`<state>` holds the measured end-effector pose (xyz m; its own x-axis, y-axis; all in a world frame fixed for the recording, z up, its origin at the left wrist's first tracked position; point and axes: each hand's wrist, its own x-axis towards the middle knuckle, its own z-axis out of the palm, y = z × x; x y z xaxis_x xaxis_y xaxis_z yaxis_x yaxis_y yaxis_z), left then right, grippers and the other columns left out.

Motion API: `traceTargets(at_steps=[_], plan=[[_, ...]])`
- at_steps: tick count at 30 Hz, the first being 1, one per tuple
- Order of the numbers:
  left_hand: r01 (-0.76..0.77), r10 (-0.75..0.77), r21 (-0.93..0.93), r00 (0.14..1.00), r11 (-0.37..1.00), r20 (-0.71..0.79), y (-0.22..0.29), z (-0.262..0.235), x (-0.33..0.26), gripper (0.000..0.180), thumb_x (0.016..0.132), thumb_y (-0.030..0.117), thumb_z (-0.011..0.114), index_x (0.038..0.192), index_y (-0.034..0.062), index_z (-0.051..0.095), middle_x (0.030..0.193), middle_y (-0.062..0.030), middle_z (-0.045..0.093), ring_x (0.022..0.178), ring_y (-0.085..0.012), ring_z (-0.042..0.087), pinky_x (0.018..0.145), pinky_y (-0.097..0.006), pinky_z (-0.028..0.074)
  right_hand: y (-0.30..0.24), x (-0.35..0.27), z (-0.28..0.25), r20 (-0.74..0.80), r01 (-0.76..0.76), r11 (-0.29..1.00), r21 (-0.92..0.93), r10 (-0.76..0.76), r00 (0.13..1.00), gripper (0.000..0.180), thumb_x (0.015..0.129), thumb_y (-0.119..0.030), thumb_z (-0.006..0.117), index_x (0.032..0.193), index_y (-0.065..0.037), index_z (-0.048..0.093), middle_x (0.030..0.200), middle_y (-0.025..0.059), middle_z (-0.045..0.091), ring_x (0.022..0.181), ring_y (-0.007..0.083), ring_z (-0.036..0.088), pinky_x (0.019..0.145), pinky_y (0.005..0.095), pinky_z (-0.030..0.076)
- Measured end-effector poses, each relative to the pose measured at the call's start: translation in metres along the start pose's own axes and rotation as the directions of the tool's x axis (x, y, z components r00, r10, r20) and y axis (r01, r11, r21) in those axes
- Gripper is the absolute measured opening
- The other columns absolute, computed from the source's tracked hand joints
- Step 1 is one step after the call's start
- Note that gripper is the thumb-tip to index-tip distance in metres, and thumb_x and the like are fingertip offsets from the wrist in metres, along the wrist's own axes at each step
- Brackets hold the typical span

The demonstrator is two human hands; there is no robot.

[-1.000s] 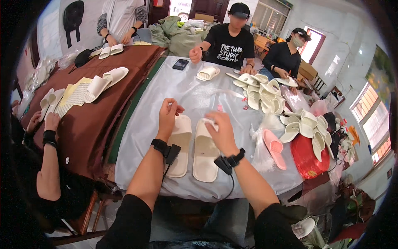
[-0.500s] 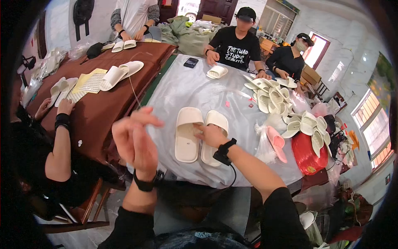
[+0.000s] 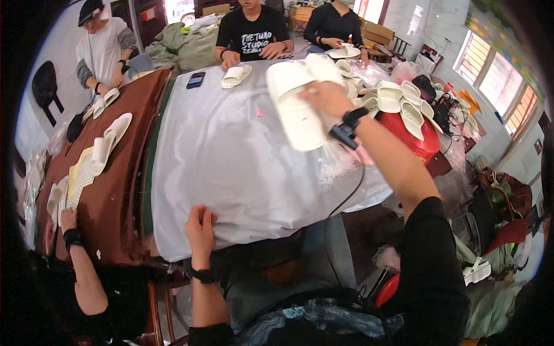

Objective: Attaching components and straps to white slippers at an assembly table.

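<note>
Through the head camera I have the right hand (image 3: 330,99) closed on a pair of cream slippers (image 3: 300,118), held up over the bench (image 3: 219,161). Just to its right, pale slippers (image 3: 390,97) lie heaped on and around a red bundle (image 3: 414,138); well to its left and nearer me, the left hand (image 3: 200,233) hangs half open, visibly gripping nothing, by the bench's near edge.
</note>
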<state>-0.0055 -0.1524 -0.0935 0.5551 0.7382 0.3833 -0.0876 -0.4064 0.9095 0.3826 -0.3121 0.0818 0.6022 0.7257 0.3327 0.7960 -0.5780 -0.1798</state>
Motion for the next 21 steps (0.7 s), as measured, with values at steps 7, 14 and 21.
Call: traceTargets(at_steps=[7, 14, 21], plan=[[0.131, -0.134, 0.063, 0.990, 0.989, 0.046, -0.002, -0.004, 0.001, 0.006, 0.092, 0.002, 0.054, 0.091, -0.0031, 0.056, 0.071, -0.0052, 0.063, 0.067, -0.0095, 0.058, 0.064, -0.025, 0.047, 0.250, 0.002, -0.115, -0.279, -0.325, 0.927, -0.190, 0.267, 0.923, 0.056, 0.090, -0.053, 0.051, 0.126, -0.010, 0.055, 0.111, 0.0230, 0.065, 0.104, 0.0376, 0.061, 0.091, 0.0471, 0.046], [0.011, -0.020, 0.147, 0.998, 0.989, 0.059, -0.016, 0.026, 0.007, 0.006, 0.092, 0.003, 0.055, 0.090, -0.0018, 0.057, 0.069, -0.0039, 0.062, 0.062, -0.0077, 0.054, 0.058, -0.023, 0.043, 0.441, -0.097, -0.132, -0.259, -0.405, 0.787, -0.466, 0.317, 0.913, 0.052, 0.092, -0.047, 0.049, 0.131, -0.013, 0.054, 0.116, 0.0210, 0.063, 0.109, 0.0372, 0.059, 0.094, 0.0474, 0.045], [0.063, -0.071, 0.294, 0.997, 0.954, 0.016, 0.000, 0.018, 0.003, 0.008, 0.091, 0.006, 0.059, 0.086, -0.0006, 0.059, 0.065, -0.0023, 0.061, 0.058, -0.0065, 0.052, 0.054, -0.022, 0.041, 0.369, -0.079, -0.120, -0.266, -0.139, 0.893, -0.428, 0.023, 0.964, 0.039, 0.094, -0.033, 0.050, 0.114, -0.003, 0.065, 0.110, 0.0161, 0.067, 0.105, 0.0346, 0.061, 0.092, 0.0383, 0.047]])
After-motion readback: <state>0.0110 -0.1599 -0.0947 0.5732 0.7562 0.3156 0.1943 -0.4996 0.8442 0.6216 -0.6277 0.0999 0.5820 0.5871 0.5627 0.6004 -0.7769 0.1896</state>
